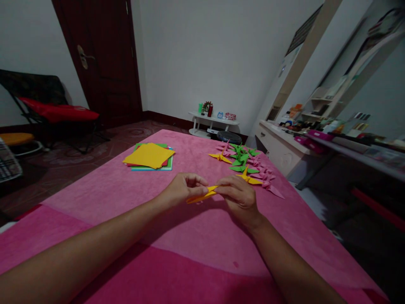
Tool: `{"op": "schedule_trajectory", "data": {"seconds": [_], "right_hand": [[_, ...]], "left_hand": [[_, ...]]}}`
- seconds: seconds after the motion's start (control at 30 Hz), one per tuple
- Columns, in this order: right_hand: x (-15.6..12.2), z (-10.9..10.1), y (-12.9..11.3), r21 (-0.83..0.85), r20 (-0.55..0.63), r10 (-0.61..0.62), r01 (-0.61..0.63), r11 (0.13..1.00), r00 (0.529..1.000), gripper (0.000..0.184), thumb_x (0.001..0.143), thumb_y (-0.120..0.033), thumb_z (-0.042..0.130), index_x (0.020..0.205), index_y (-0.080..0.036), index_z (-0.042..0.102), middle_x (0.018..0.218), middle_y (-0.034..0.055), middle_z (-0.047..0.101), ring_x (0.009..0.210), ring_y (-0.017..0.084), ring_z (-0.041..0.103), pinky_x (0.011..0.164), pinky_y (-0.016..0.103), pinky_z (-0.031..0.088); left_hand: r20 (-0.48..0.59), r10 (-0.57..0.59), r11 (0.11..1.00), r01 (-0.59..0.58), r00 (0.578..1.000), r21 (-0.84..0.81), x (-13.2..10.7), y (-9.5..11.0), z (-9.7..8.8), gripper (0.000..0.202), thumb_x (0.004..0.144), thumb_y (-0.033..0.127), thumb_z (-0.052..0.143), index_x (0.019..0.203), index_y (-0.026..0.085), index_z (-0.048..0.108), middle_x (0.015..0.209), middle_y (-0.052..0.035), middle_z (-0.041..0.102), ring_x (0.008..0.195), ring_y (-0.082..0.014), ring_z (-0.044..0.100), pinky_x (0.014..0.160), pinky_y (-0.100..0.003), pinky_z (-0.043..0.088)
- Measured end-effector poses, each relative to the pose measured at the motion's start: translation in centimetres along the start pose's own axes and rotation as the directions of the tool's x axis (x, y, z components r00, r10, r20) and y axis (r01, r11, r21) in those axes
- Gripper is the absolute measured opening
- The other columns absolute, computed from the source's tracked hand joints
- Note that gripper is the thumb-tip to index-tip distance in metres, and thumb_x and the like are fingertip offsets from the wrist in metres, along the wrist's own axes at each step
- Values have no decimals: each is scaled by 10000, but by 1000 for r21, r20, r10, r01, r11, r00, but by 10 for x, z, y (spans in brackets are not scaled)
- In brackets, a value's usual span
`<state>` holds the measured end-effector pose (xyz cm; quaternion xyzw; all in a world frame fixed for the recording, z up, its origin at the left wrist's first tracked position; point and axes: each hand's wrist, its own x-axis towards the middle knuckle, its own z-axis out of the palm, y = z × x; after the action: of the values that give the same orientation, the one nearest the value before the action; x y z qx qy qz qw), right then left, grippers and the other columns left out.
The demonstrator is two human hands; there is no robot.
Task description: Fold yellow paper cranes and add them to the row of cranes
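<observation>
Between my two hands is a narrow folded piece of yellow origami paper (207,194), held just above the pink cloth. My left hand (186,188) pinches its left part between thumb and fingers. The right part is gripped by my right hand (238,196), whose fingers partly cover it. Just beyond my right hand lies a yellow paper crane (249,179), and a second yellow crane (220,158) rests farther back. Several green paper cranes (242,156) and pink paper cranes (264,171) are grouped beside them.
A stack of coloured paper sheets (148,155), yellow on top, lies at the left on the pink cloth (190,152). A cluttered dresser (284,143) stands to the right. A small white shelf (215,119) is by the far wall, and a folding chair (53,109) at the left.
</observation>
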<state>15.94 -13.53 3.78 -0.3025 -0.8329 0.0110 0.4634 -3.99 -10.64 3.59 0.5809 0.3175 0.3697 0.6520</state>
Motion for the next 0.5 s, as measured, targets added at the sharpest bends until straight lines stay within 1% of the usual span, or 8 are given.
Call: {"op": "schedule_trajectory", "data": {"seconds": [0.07,0.13,0.23,0.33,0.43,0.5], "right_hand": [[0,-1,0,-21,-7,-46,46,999,999,249,769,-104,577,924,-274,672,871,41,648,794,178,571,721,344,416],[0,0,-1,-26,-20,-83,83,996,996,250,768,-88,572,920,-261,669,865,42,648,794,176,572,717,341,417],[1,1,-2,-20,-16,-89,89,996,996,250,760,-68,574,907,-249,662,858,37,642,792,168,572,712,330,420],[2,4,-4,-26,10,-50,50,998,999,232,747,-75,591,886,-250,655,907,35,632,832,170,570,735,334,420],[3,5,-6,-67,46,-25,28,997,999,198,731,-101,618,854,-252,654,1013,38,612,926,190,551,805,369,400],[4,6,-8,-90,68,-24,30,995,997,189,731,-107,621,845,-254,654,1053,32,601,967,194,535,846,387,380]], "left_hand": [[12,-16,998,16,1000,58,-1,2,1,346,610,350,719,845,105,652,675,-54,657,530,-126,586,529,-234,443],[35,-15,988,10,999,151,-2,5,1,327,645,372,685,808,89,674,636,-54,644,522,-118,567,510,-217,418],[50,13,969,-25,999,245,-3,5,0,316,681,388,639,757,85,685,592,-42,618,495,-100,525,472,-198,372],[28,46,946,-53,999,320,-3,5,-1,297,687,372,616,730,85,678,558,-18,580,456,-77,466,435,-184,323],[-29,73,926,-57,997,372,-4,5,1,242,676,322,597,651,86,645,508,14,517,426,-59,416,413,-173,291],[-58,89,916,-59,994,398,-4,5,4,202,666,281,577,619,90,625,502,24,497,425,-55,408,412,-168,288]]}}
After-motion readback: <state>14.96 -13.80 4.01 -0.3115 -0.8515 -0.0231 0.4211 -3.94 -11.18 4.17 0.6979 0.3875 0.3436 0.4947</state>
